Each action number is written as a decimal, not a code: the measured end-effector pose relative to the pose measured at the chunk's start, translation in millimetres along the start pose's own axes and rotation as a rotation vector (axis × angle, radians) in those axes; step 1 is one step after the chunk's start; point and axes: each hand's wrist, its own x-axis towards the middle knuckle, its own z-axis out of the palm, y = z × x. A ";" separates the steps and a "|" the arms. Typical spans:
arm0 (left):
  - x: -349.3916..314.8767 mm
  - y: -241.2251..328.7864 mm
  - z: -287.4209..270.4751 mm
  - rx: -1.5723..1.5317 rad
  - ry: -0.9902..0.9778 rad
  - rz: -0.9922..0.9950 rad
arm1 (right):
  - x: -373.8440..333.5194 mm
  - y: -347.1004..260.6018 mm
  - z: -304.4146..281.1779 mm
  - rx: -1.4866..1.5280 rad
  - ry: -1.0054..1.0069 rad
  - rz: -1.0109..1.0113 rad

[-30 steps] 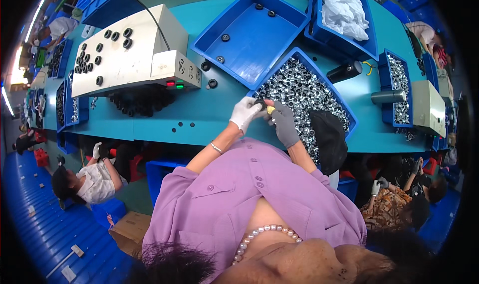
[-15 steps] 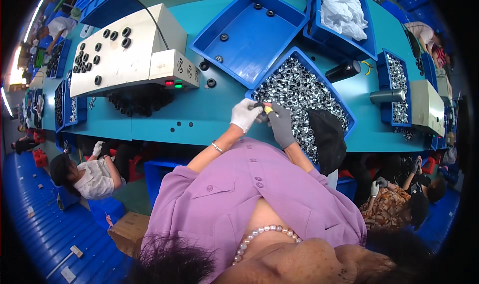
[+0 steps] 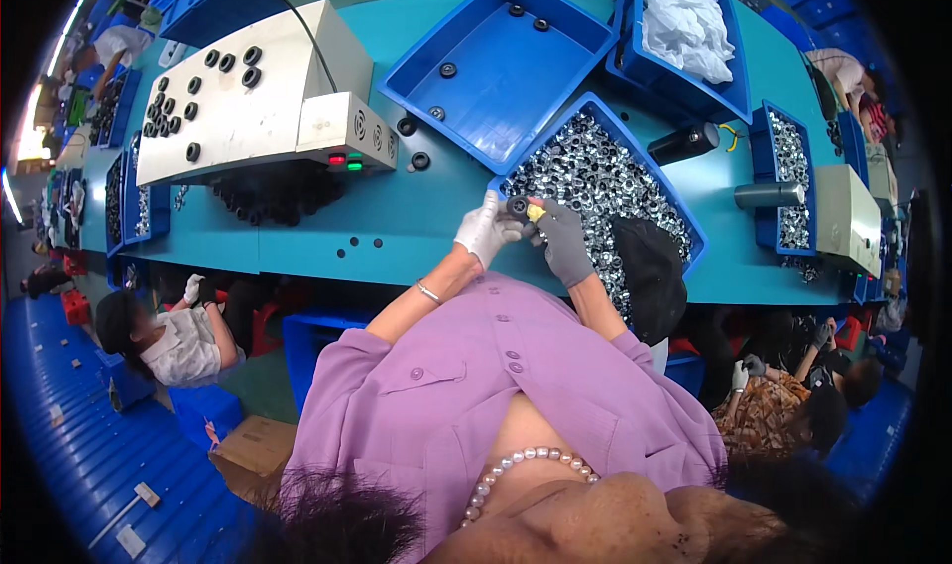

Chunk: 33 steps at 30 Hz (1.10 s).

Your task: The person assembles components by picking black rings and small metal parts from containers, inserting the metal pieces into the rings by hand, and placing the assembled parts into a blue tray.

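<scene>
In front of my chest, my left hand (image 3: 485, 231), in a white glove, is closed on a small black ring-shaped part (image 3: 518, 206). The part's round face with a centre hole is turned up. My right hand (image 3: 565, 244), in a grey glove with yellow on a fingertip, pinches at the same part from the right side. Whether it also holds some smaller piece is hidden. Just beyond both hands lies the near corner of a blue bin (image 3: 701, 252) full of small shiny metal rings (image 3: 585, 172).
A larger blue bin (image 3: 466, 128) with several black rings stands behind. Left is a cream machine (image 3: 248, 108) with black rings on top and piled under it. A black cloth (image 3: 647, 277) drapes the metal-ring bin's near edge. A dark cylinder (image 3: 684, 143) stands right. Other people sit on both sides.
The black ring-shaped part has been turned so its round face shows more fully. My right hand has shifted slightly right and down, with its fingers still at the part.
</scene>
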 end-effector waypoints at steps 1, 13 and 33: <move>-0.5 1.2 1.5 0.031 0.011 -0.008 | 0.3 0.8 -1.1 0.030 -0.022 -0.004; -10.0 8.4 -3.0 0.648 0.097 0.129 | -6.8 11.3 14.0 -0.359 -0.001 -0.120; 68.6 230.4 -254.2 1.974 0.713 0.813 | 41.4 -80.6 59.9 -0.381 0.083 -0.238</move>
